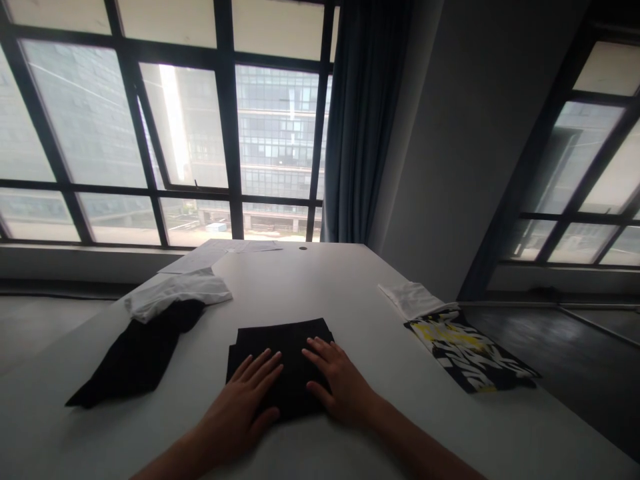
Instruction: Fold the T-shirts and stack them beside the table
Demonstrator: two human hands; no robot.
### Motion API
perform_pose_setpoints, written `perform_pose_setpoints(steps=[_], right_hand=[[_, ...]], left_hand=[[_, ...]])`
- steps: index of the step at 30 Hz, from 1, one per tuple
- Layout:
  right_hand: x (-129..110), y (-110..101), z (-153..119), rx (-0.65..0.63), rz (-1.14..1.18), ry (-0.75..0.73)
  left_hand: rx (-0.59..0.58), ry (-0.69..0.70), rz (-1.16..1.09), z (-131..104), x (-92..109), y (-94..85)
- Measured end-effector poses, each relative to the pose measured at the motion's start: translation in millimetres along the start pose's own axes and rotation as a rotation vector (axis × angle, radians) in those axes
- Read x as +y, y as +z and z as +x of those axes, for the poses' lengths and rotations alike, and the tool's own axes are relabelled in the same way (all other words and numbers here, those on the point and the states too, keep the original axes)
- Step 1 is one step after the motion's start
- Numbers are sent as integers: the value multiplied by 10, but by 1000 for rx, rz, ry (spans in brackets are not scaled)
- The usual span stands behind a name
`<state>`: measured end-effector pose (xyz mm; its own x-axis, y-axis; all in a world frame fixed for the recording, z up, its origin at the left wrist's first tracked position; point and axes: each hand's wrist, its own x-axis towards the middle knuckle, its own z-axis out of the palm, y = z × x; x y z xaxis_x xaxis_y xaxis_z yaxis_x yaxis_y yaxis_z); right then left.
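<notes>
A black folded cloth garment (293, 383) lies flat on the white table (320, 280) right in front of me. Its kind cannot be made out. My left hand (245, 407) rests on its left side, fingers stretched out and pointing forward. On the right side lies my right hand (340, 380), palm down with the fingers spread. Neither hand grips the cloth. The near corners of the garment are partly covered by my hands.
At left, a crumpled black garment (140, 353) touches a white cloth (180, 293). Paper sheets (200, 255) lie farther back. Along the right edge are a white cloth (413, 298) and a black garment with a yellow and white print (470, 350). Windows and a curtain (363, 127) stand beyond.
</notes>
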<state>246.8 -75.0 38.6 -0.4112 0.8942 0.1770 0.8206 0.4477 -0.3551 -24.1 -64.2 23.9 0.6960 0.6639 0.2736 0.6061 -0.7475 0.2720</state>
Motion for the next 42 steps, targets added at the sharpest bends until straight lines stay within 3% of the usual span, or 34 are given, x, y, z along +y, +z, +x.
perform_pose_setpoints(steps=[3, 6, 9, 13, 17, 23, 26, 30, 34, 36, 39, 42], right_hand=[[1, 37, -34, -160, -6, -9], [37, 18, -67, -188, -7, -10], [12, -13, -21, -148, -11, -13], [-113, 43, 233, -64, -27, -35], [-134, 213, 481, -133, -48, 49], [119, 268, 527, -143, -38, 186], [250, 232, 543, -128, -65, 307], [374, 243, 570, -114, -97, 389], [519, 239, 556, -92, -126, 418], [596, 215, 546, -81, -138, 440], [641, 182, 531, -71, -161, 436], [554, 164, 487, 24, -233, 448]], left_hand=[[-175, -1, -15, -89, 9, 143], [-217, -34, -34, -161, -37, 182], [-156, -84, -32, -73, -53, 179], [-20, -200, 78, 311, -46, 191], [-92, -398, 205, 609, -206, 245], [-75, -563, 256, 498, -642, 244], [-89, -559, 253, 496, -666, 171], [-88, -559, 290, 562, -459, 120], [-44, -311, 212, 447, -179, 264], [-56, -253, 152, 351, -96, 349], [-67, -259, 127, 247, -96, 371], [-140, -184, 95, 182, -251, 260]])
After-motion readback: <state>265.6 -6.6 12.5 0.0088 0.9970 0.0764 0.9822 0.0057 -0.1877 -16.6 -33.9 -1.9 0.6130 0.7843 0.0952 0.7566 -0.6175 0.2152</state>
